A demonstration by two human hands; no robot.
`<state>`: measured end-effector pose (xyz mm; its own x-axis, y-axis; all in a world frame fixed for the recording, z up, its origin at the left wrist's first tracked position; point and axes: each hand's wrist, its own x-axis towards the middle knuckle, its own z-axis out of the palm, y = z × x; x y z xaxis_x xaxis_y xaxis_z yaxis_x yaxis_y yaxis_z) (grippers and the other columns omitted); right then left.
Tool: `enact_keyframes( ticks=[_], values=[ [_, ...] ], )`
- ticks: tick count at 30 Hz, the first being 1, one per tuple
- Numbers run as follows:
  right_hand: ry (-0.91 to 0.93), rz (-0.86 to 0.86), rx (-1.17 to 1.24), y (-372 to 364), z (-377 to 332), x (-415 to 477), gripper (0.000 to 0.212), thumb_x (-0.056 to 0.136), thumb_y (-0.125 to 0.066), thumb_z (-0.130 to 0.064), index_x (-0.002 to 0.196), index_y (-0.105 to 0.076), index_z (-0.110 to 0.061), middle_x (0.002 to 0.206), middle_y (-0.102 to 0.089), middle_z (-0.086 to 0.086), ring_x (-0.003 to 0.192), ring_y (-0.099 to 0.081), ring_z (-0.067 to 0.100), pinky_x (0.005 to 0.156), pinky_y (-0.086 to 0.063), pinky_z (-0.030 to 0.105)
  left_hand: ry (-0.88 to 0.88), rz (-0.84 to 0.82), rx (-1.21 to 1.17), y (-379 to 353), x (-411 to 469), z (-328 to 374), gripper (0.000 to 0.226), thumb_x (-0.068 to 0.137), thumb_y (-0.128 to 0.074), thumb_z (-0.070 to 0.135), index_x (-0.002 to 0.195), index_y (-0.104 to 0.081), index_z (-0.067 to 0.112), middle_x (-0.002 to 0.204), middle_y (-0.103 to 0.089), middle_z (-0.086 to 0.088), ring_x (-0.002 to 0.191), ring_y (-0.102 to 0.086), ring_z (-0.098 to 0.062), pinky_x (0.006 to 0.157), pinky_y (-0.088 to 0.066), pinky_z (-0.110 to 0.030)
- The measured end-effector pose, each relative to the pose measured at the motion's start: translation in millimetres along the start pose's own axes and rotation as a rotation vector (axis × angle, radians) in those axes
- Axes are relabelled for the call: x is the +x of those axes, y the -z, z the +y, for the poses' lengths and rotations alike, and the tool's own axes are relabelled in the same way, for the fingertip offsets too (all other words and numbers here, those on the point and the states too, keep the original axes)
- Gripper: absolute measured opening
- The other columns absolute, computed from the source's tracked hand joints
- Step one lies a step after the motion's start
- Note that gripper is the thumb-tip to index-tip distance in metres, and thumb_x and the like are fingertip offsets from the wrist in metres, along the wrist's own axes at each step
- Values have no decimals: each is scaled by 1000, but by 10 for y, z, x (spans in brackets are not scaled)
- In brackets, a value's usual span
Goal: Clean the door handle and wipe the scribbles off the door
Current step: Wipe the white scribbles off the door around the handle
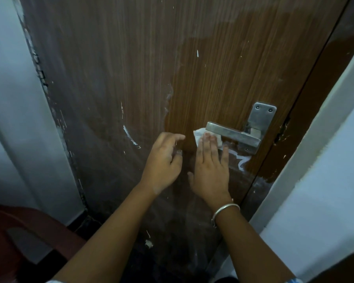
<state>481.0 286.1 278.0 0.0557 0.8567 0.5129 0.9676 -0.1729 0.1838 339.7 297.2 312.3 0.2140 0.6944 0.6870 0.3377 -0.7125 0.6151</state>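
The door [131, 58] of brown wood grain fills most of the view, and it carries white scribbles in several places. At the far left a pale wall [6, 88] stands beside the chipped edge of the door, and a dark red chair [18, 231] is in the lower left corner. On the left part of the door there is a curved white scribble [130, 136], and the surface around it looks dull and smeared. The left hand [164, 160] hovers near the middle of the door, just right of this mark; its fingers [178, 137] are loosely spread and hold nothing. I cannot tell if they touch the wood. Just beside it, the right hand [211, 166] lies flat against the door with a silver bangle [223, 212] on the wrist. Its fingers are stretched out and press a white cloth [198, 134] against the door, right under the free end of the door handle [233, 133]. The handle is a metal lever on a tall plate, at the right side of the door. Below the handle runs another white zigzag scribble [240, 160]. The wood above the handle looks darker and shinier. At the far right is the white door frame [315, 139].
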Motion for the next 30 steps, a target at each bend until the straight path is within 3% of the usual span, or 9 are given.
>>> enact_keyframes(
  ticks=[5, 11, 16, 18, 22, 25, 30],
  values=[
    [75, -97, -32, -169, -21, -242, 93, 80, -58, -38, 146, -1, -5, 154, 9, 13, 143, 10, 26, 109, 20, 50, -166, -47, 37, -36, 232, 233, 34, 91, -55, 13, 124, -58, 9, 117, -57, -3, 106, -55, -18, 90, -49, -39],
    [-80, 12, 23, -55, -29, -68, 97, 73, -65, -40, 147, -16, 0, 155, -13, 21, 144, -6, 31, 112, 14, 48, -330, -120, 191, -64, 483, 341, 30, 90, -56, 13, 118, -64, 12, 118, -63, -6, 106, -58, -24, 86, -48, -47],
    [-11, -93, -10, -216, -39, -234, 95, 82, -56, -36, 147, 6, -4, 155, 14, 15, 142, 17, 27, 108, 24, 49, -352, -91, 129, -64, 564, 373, 22, 87, -60, 7, 106, -70, 9, 101, -66, -5, 95, -62, -18, 80, -53, -41],
    [-56, -88, 19, -243, -19, -302, 99, 80, -59, -38, 147, 6, -5, 155, 11, 14, 144, 10, 27, 109, 21, 49, -360, -90, 131, -61, 593, 369, 22, 86, -61, 5, 106, -70, 9, 100, -66, -5, 93, -62, -16, 81, -54, -38],
    [-164, 53, 85, -138, -9, -156, 101, 70, -70, -39, 146, -17, -1, 154, -16, 21, 143, -11, 33, 114, 6, 50, -387, -50, 121, -106, 617, 337, 22, 85, -61, 3, 104, -71, 7, 98, -67, -7, 90, -64, -17, 79, -55, -37],
    [-130, 88, 74, -135, -17, -94, 103, 66, -72, -39, 145, -21, 2, 153, -19, 22, 143, -14, 34, 114, 4, 50, -361, -25, 85, -179, 589, 283, 23, 86, -59, 2, 105, -70, 7, 102, -67, -6, 96, -64, -18, 82, -54, -41],
    [-93, -6, 57, -247, 30, -344, 102, 65, -74, -35, 146, -21, -2, 153, -19, 19, 143, -17, 29, 113, -4, 52, -335, -2, 61, -254, 566, 236, 21, 88, -58, 4, 105, -69, 8, 104, -66, -3, 97, -63, -18, 83, -52, -40]
  ],
)
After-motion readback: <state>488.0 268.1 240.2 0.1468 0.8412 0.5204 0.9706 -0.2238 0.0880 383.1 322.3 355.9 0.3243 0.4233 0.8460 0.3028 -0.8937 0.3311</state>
